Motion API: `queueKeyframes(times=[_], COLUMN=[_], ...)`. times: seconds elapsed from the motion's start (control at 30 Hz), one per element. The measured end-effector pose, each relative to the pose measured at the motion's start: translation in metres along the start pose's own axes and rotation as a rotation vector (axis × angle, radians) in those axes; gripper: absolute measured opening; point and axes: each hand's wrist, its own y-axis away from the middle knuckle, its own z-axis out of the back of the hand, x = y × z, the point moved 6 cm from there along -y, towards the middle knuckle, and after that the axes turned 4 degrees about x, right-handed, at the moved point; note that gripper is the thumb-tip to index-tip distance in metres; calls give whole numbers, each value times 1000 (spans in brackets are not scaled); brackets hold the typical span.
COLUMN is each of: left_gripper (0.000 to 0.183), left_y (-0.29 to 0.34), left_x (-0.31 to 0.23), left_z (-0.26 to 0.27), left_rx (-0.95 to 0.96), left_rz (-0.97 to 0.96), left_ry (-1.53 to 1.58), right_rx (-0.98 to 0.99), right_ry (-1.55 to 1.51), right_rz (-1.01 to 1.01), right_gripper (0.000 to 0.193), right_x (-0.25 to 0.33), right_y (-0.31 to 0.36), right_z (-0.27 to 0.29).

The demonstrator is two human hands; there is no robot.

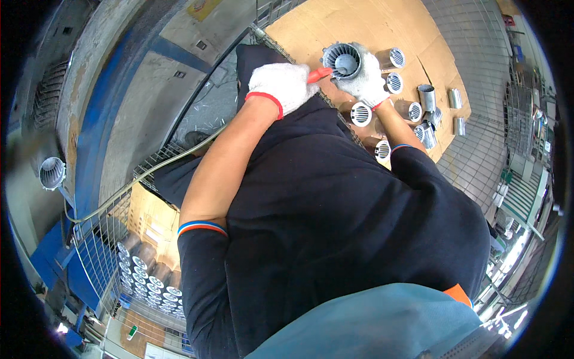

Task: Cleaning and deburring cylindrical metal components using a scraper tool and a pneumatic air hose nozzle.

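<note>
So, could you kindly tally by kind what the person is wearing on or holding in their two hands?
White gloves: 2
Red-handled tool, in the left hand: 1
Grey finned metal part, in the right hand: 1
Total: 4

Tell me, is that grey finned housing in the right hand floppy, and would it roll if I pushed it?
The grey finned housing is probably stiff, since it looks like metal. It may be lighter than a solid lump, because its inside is hollow. On its side, it might roll bumpily: its round rim has knobs sticking out.
</note>
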Motion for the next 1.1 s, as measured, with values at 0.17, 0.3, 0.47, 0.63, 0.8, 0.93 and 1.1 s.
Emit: queueKeyframes(times=[0.17, 0.3, 0.47, 0.63, 0.8, 0.93, 1.1], left_gripper=[45, 45, 43, 41, 39, 48, 47], left_y=[1, 2, -1, 1, 18, 46, 110], left_x=[-5, -1, 4, 3, 31, 75, 96], left_z=[3, 2, 5, 4, 11, 42, 101], left_rx=[74, 57, -40, -20, -15, -266, -755], left_rz=[-6, 6, 55, 3, 89, 170, 298], left_ry=[-4, -15, 0, 5, -1, 111, 313], right_rx=[-28, 9, 69, -116, 26, 191, 505], right_ry=[17, -44, -76, 1, 79, 299, 731], right_rz=[22, 13, -16, 105, 55, 45, 109], right_gripper=[73, 65, 59, 65, 79, 69, 28], right_x=[-6, 5, 26, 12, 0, -7, -91], right_y=[4, 1, -3, 1, -9, -65, -158], right_z=[-4, -1, 9, 3, 5, 12, -39])
